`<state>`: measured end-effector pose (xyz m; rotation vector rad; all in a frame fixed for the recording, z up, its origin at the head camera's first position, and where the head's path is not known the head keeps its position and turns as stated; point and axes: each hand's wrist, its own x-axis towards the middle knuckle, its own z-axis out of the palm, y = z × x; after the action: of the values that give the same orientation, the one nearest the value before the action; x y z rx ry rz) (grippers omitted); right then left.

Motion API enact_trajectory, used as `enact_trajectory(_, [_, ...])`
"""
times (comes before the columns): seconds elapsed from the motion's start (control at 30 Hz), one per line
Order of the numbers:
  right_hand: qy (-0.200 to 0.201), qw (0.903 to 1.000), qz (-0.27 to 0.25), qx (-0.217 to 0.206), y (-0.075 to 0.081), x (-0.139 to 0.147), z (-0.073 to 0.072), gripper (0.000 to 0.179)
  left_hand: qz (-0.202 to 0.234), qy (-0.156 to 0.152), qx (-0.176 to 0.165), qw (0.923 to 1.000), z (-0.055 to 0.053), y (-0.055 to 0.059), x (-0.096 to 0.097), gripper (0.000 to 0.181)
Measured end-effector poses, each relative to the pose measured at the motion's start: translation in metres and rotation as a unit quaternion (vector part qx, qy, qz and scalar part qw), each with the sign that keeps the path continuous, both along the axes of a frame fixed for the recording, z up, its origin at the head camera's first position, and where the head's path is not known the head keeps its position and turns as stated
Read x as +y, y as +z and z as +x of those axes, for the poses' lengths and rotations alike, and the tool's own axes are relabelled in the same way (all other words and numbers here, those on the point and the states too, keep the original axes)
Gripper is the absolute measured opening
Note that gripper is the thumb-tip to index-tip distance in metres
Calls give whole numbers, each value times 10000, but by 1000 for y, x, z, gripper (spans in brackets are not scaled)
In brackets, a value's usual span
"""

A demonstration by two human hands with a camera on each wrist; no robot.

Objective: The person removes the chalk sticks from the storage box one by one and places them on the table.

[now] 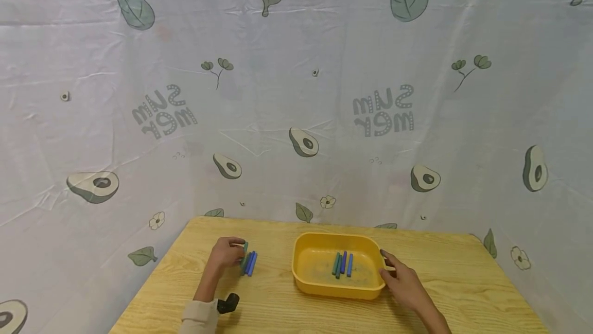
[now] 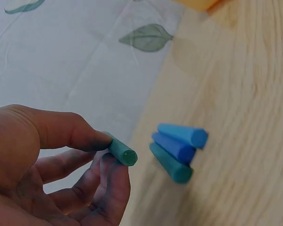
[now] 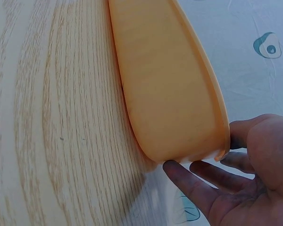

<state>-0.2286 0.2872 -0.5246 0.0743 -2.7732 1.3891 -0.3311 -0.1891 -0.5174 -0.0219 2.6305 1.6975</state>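
In the left wrist view my left hand (image 2: 70,174) pinches a green chalk stick (image 2: 122,151) between thumb and fingers, its end poking out. Beside it on the table lie a darker green chalk stick (image 2: 170,164), a blue chalk stick (image 2: 173,147) and a light blue chalk stick (image 2: 183,135), side by side. A yellow plastic tub (image 1: 333,289) stands to the right, with several green and blue chalk sticks (image 1: 349,265) on its dusty bottom. At the tub's right end my right hand (image 1: 402,280) grips the rim, fingers against the outer wall.
The wood-grain table (image 1: 273,313) carries the tub and the chalk. A pale curtain (image 1: 259,107) printed with avocados and leaves hangs behind and at both sides. By the left sleeve (image 1: 199,316) a black wrist device (image 1: 228,303) sticks out.
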Motion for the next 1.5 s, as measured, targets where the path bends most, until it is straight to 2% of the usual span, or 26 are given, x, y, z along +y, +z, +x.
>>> enact_trajectory(0.23, [-54,9999,81,26,2,2,0,60,-327,100,-53,9994,-6,-12,-4,41])
enact_trajectory(0.43, [-58,9999,-83,-78,0,1,1,61,-559,224,-81,9982,-9,-22,-4,39])
enact_trajectory(0.63, [-121,9993,-321,-124,-2,0,0,60,-619,257,-15,9978,-7,-23,-3,42])
enact_trajectory(0.87, [-124,9977,-634,-219,-2,1,1,61,-930,360,107,9950,-8,-25,-4,38])
enact_trajectory(1.07, [-92,9964,-806,-247,-2,2,0,62,-943,250,285,9948,-8,-26,-4,41])
enact_trajectory(1.3, [231,9863,-1576,-426,-4,9,0,65,-1053,181,320,9938,-6,-26,-3,40])
enact_trajectory(1.5, [497,9816,-1779,-490,-4,12,-1,68,-1006,206,220,9945,-4,-26,-4,39])
